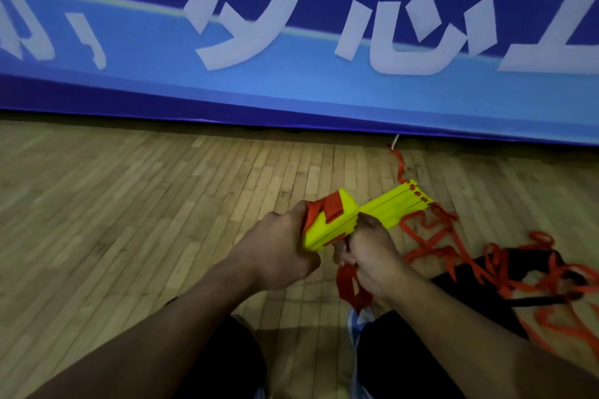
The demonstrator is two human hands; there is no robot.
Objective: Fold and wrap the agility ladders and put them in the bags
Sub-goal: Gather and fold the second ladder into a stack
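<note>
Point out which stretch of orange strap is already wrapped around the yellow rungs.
The orange strap banded across the yellow rungs beside the left hand; the other stretches lie loose on the floor.

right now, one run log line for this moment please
left hand grips yellow plastic rung bundle | right hand winds orange webbing strap | black fabric bag on floor | not bagged

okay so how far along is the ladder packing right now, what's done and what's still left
Done: the yellow rungs are gathered into one stack. In hand: the left hand grips the stack's near end while the right hand pinches the orange strap, some of it already wound round that end. Left: much strap still lies loose on the wooden floor and over the black bag, and nothing visible is bagged yet.
</note>
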